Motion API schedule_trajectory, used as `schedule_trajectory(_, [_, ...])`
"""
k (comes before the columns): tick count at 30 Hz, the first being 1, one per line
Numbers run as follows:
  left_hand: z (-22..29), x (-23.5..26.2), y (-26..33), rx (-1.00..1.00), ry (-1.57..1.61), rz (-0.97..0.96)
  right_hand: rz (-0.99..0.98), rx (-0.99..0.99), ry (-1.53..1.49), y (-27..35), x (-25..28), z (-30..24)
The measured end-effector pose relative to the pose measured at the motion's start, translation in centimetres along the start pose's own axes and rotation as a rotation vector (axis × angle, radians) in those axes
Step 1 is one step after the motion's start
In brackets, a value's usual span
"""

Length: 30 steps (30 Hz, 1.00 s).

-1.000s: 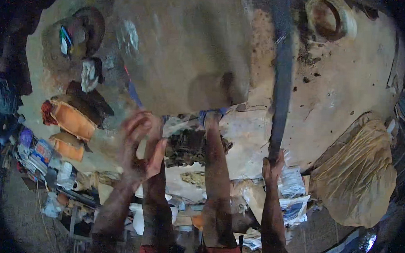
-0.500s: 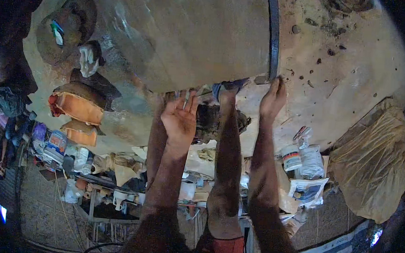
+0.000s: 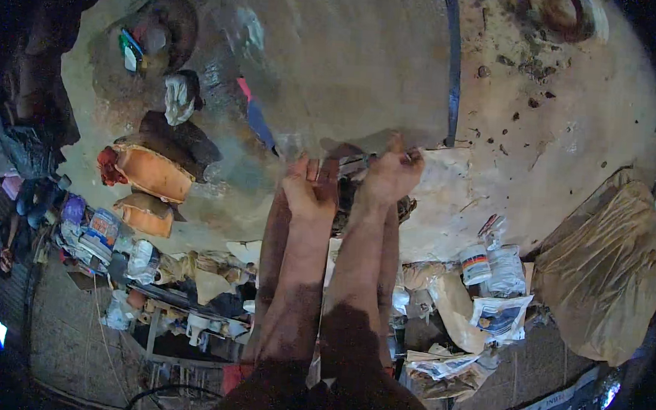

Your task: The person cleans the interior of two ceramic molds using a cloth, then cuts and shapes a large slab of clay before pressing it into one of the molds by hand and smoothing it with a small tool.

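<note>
Since the earlier frames, the right hand [image 3: 394, 176] has left the near end of the dark strip [image 3: 454, 85] and come beside the left hand [image 3: 310, 195], both now at the near edge of the broad grey-brown sheet [image 3: 352, 64]. That strip already lies along the sheet's right edge, and a blue strip with a pink end [image 3: 257, 118] shows at its left; what is left along the near edge cannot be told. Right fingers are curled narrow, left ones close together; whether either pinches the sheet is unclear. It looks flat, smooth, faintly streaked. Hollow, curved orange pieces [image 3: 153, 174] sit leftward, crinkled tan plastic [image 3: 598, 274] rightward.
</note>
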<state>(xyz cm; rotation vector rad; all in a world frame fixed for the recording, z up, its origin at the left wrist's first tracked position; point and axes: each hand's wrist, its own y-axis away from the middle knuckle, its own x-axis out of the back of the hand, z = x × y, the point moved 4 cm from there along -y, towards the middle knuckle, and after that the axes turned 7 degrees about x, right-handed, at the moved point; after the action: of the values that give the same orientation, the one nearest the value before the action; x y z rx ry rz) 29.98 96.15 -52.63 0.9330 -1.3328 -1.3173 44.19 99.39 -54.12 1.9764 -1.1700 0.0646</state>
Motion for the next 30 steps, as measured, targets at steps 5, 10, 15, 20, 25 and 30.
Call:
schedule_trajectory(5, [-0.1,-1.3,1.3,0.071,-0.118,0.039,-0.026,0.033,-0.131,1.3,-1.5,-2.0])
schedule_trajectory(10, [1.9,-1.4,1.0,0.079,-0.320,-0.088,-0.058,0.103,-0.163,3.1,-2.5,-0.7])
schedule_trajectory(15, [6.1,2.6,0.9,-0.149,-1.056,-0.036,-0.083,0.127,-0.140,3.5,-3.4,-0.6])
schedule_trajectory(20, [7.4,-3.3,6.8,-0.893,-1.493,-0.406,-0.046,0.228,-0.180,6.3,-3.3,-4.3])
schedule_trajectory(25, [7.0,-10.5,7.5,-1.177,-1.972,-0.802,-0.004,0.394,-0.012,7.8,-4.8,-8.3])
schedule_trajectory(30, [8.9,-12.5,9.0,-1.146,-1.996,-0.801,-0.090,0.080,-0.177,8.3,-3.9,-6.9])
